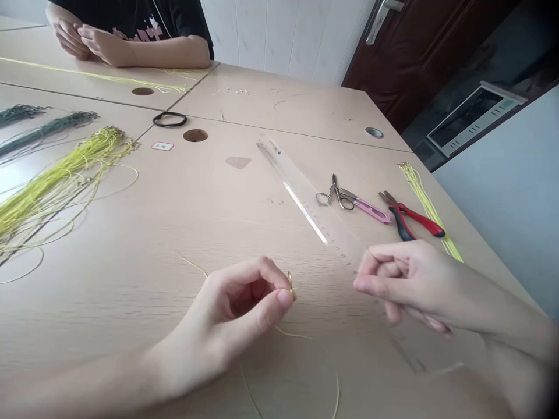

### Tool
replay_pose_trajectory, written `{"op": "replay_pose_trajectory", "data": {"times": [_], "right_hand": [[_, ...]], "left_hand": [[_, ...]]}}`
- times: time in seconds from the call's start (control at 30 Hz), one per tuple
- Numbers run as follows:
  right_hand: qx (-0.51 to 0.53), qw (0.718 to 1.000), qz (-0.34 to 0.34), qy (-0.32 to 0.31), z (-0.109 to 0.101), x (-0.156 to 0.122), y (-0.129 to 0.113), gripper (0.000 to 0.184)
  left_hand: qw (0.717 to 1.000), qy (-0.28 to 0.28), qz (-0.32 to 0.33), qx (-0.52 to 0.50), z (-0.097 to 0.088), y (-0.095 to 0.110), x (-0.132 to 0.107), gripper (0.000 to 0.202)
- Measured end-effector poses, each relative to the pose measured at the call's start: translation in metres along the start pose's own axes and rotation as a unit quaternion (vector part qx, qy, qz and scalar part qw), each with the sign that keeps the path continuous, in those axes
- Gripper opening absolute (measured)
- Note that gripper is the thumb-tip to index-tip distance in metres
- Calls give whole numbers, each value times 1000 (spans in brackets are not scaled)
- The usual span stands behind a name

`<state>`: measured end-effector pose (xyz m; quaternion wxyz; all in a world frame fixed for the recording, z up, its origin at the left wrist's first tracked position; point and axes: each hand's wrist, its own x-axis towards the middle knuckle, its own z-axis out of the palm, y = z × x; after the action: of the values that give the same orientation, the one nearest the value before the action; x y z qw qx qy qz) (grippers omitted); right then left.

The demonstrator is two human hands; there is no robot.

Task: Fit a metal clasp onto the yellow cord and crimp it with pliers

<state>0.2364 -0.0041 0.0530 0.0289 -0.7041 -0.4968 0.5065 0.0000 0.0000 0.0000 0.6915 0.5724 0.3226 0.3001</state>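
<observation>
My left hand point(248, 317) is closed in a pinch at the lower middle of the head view. Between its thumb and forefinger is a thin yellow cord point(297, 336) with a small gold-coloured loop point(289, 278) standing up at the fingertips. The cord trails behind the hand and hangs in a wide curve below it. To the right, my right hand point(406, 285) is raised over a clear ruler point(308, 203), thumb and forefinger pressed together. Anything in that pinch is too fine to make out.
Beyond my right hand lie red-and-black pliers point(410, 215), small scissors point(338, 195), a pink-handled cutter point(369, 208) and a yellow cord bundle point(425, 201). More yellow cords point(65, 180) and dark cords point(56, 128) spread leftward. Another person's hands point(94, 43) rest across the table.
</observation>
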Motion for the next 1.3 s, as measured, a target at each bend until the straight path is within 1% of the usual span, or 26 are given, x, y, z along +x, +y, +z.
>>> {"op": "replay_pose_trajectory", "data": {"times": [0.13, 0.2, 0.23, 0.3, 0.37, 0.4, 0.43, 0.47, 0.5, 0.53, 0.57, 0.63, 0.67, 0.73, 0.87, 1.0, 1.07, 1.17, 1.3], "right_hand": [[-29, 999, -31, 2, 4, 6, 0, 27], [-54, 998, -37, 8, 6, 12, 7, 30], [-76, 996, -40, 20, 6, 14, 12, 34], [-145, 985, -50, 74, 4, 16, 21, 45], [-214, 964, -52, 148, 1, 12, 24, 51], [-227, 956, -58, 177, 1, 8, 22, 50], [-215, 956, -67, 190, 3, 4, 19, 48], [-179, 962, -82, 187, 7, -1, 14, 44], [-124, 972, -121, 159, 12, -5, 9, 40], [-57, 979, -160, 114, 19, -7, 4, 36], [-6, 982, -178, 61, 26, -9, -1, 34], [50, 979, -196, -13, 40, -9, -7, 28], [65, 977, -199, -36, 45, -7, -8, 25], [88, 974, -199, -59, 51, -4, -8, 19], [143, 970, -184, -66, 53, 0, -4, 20], [207, 954, -214, -44, 60, 2, 1, 22], [226, 948, -222, -40, 64, 2, 4, 20], [240, 943, -228, -38, 69, 2, 7, 17], [216, 946, -241, -16, 70, -1, 9, 15]], "left_hand": [[1000, -3, -9, 6, 1, 0, 1, 20], [1000, -1, -12, 9, 1, 0, 2, 21], [1000, 0, -13, 9, 1, 0, 2, 21], [1000, 3, -14, 12, 1, 0, 3, 21], [1000, 0, -15, 24, 1, 0, 3, 21], [999, -3, -17, 35, 1, 0, 3, 21], [999, -9, -22, 49, 2, 0, 3, 21], [997, -20, -31, 67, 3, 1, 3, 21], [995, -32, -39, 89, 4, 1, 3, 21], [991, -44, -45, 114, 5, 2, 2, 21], [987, -55, -46, 142, 6, 2, 2, 19], [978, -67, -32, 194, 8, 3, 1, 16], [974, -66, -22, 215, 9, 3, 0, 15], [970, -65, -12, 233, 10, 2, -1, 15], [981, -42, -46, 182, 8, 0, -1, 21], [994, 6, -39, 104, 4, 0, 2, 22], [996, 16, -40, 74, 3, 1, 3, 21], [997, 20, -61, 38, 3, 1, 4, 20], [994, 17, -112, 3, 6, 1, 2, 21]]}}
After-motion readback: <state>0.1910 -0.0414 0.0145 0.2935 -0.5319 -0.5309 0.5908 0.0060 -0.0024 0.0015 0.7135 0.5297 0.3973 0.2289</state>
